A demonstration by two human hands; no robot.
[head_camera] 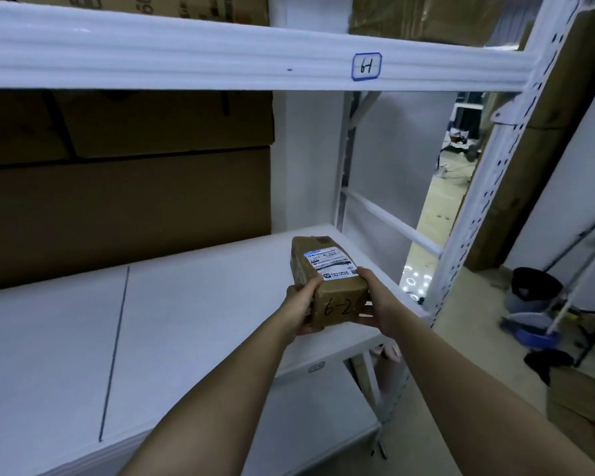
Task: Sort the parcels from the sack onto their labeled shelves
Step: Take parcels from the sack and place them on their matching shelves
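Parcel [328,280], marked "6-2" on its near end, is held over the right front corner of the white shelf board [200,304], gripped at both sides by the left hand [301,309] and the right hand [378,302], fingers curled around it. Large cardboard boxes [124,207] are stacked along the rear left edge. A "6-1" label [367,66] is fixed to the upper shelf beam [186,53]. A perforated upright [488,187] bounds the right side; a bucket [529,290] is seen on the floor beyond.

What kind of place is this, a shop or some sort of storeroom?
Most likely a parcel storeroom or small warehouse: white metal shelving with a handwritten tag, stacked cardboard boxes, and a taped parcel marked 6-2 held in both hands.
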